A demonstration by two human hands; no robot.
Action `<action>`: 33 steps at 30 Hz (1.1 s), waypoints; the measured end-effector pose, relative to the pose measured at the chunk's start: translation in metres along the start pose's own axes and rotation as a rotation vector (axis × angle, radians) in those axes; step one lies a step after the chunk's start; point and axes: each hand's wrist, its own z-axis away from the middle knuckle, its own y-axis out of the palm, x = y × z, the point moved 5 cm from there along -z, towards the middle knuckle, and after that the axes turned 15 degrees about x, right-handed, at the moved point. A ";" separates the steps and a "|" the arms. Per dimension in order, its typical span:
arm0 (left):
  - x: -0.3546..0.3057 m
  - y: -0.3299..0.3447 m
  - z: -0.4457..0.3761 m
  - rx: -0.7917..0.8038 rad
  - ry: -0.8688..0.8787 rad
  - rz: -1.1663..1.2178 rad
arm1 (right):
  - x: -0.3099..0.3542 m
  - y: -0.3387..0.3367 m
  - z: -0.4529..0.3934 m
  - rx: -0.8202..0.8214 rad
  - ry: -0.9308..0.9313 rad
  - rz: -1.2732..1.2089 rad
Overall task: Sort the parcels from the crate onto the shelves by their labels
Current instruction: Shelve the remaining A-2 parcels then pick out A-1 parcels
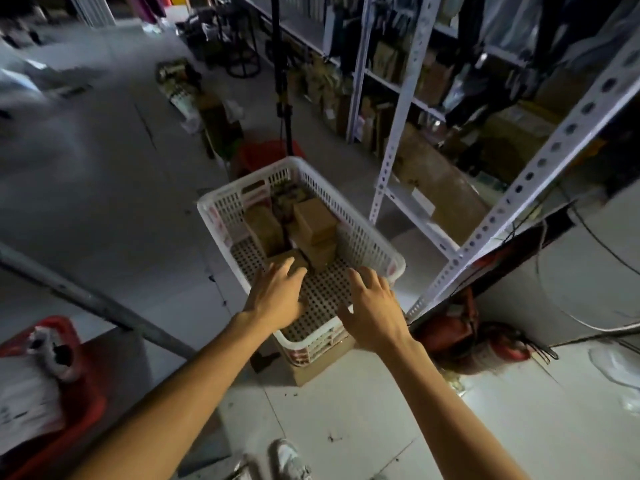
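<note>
The floor (363, 410) is pale and tiled. A cardboard box (322, 365) sits on it, and a white crate (367, 244) rests on that box — brown parcels (313, 220) lie inside. A red bin (69, 403) stands to the left.

Parcels (313, 221) in crate (367, 233), shelves (398, 109) to its right

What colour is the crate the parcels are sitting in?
White, with a perforated lattice pattern on the walls and floor of the crate, clearest in the head view.
</note>
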 end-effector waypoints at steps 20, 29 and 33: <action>0.128 -0.006 -0.172 0.099 -0.222 0.233 | -0.011 0.026 -0.265 0.366 -0.049 -0.132; 0.185 0.098 -0.285 0.435 -0.267 0.424 | -0.025 0.136 -0.380 0.461 0.144 -0.238; 0.203 0.150 -0.330 0.572 -0.388 0.532 | -0.032 0.187 -0.426 0.484 0.184 -0.317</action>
